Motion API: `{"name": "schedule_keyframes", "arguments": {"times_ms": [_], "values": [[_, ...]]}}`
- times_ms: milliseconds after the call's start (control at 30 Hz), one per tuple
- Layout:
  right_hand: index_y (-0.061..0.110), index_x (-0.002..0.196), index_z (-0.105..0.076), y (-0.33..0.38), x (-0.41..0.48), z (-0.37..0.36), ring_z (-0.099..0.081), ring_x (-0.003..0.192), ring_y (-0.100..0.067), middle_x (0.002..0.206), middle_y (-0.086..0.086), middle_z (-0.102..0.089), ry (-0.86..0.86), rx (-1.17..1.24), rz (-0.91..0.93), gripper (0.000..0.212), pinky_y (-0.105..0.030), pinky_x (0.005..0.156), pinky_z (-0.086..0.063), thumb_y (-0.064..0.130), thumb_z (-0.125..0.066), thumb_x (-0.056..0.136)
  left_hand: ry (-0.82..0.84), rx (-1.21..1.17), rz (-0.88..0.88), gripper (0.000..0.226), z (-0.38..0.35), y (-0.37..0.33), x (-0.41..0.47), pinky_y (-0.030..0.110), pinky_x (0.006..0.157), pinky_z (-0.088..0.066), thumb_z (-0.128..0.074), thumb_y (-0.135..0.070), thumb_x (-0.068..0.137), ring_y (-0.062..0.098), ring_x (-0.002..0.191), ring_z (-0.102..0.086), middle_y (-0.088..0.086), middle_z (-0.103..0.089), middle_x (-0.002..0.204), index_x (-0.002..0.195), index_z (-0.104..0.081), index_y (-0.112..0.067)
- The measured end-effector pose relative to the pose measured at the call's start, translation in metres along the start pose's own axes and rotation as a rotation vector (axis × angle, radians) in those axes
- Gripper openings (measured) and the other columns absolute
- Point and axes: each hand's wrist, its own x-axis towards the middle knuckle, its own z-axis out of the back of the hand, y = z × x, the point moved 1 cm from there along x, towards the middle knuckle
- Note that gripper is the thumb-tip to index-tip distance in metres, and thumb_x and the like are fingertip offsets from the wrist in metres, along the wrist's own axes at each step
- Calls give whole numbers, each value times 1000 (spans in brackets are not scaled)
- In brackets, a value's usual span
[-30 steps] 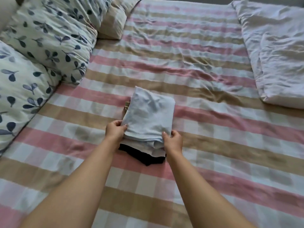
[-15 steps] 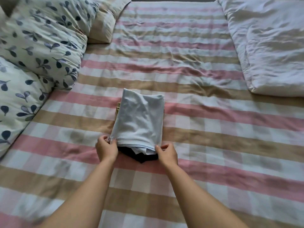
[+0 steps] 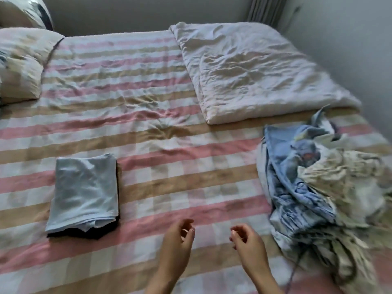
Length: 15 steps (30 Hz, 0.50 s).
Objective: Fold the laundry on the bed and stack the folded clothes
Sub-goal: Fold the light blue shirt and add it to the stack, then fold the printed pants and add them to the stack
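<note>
The left hand (image 3: 178,240) and right hand (image 3: 247,242) had released the folded stack (image 3: 83,194) and hung empty, fingers loosely curled, near the unfolded pile (image 3: 318,187), judged next.

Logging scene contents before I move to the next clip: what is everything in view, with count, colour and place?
folded stack: one, pale blue garment on top with dark ones beneath, left part of the bed
unfolded laundry pile: one heap, blue and cream, right edge of the bed
duvet: one, white, folded, far right of the bed
cream pillow: one, cream, far left
patterned pillow: one, pale with dark marks, blurred, top left corner
bed sheet: one, pink, tan and white checks, covering the bed
curtain: one, grey, top right
wall: grey, behind the bed
left hand: bare, loosely curled, holding nothing, over the near sheet
right hand: bare, loosely curled, holding nothing, nearer the pile
</note>
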Motion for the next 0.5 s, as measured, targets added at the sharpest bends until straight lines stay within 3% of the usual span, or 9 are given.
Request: {"name": "schedule_keyframes", "arguments": {"times_ms": [167, 300, 500], "values": [[27, 81, -57, -39, 18, 94, -61, 76, -15, 78, 6, -65, -128, -130, -15, 11, -31, 71, -49, 18, -59, 87, 195, 251, -215, 16, -103, -57, 11, 25, 75, -47, -55, -16, 89, 8, 80, -56, -10, -61, 94, 104, -61, -20], [32, 85, -55, -65, 38, 157, -55, 75, -4, 80, 13, -62, -184, -210, -16, 9, -15, 60, -40, 25, -54, 91, 353, 436, -382, 19, -179, -96, 24, 21, 75, -41, -48, -25, 92, 11, 92, -57, -8, -62, 104, 108, -57, -23], [27, 90, -61, -95, 72, 227, -60, 81, -12, 82, 10, -62, -364, -222, -27, 4, -28, 66, -45, 25, -57, 90, 409, 409, -457, 20, -272, -147, 40, 22, 77, -43, -50, -23, 92, 11, 93, -56, -7, -58, 107, 110, -58, -21]]}}
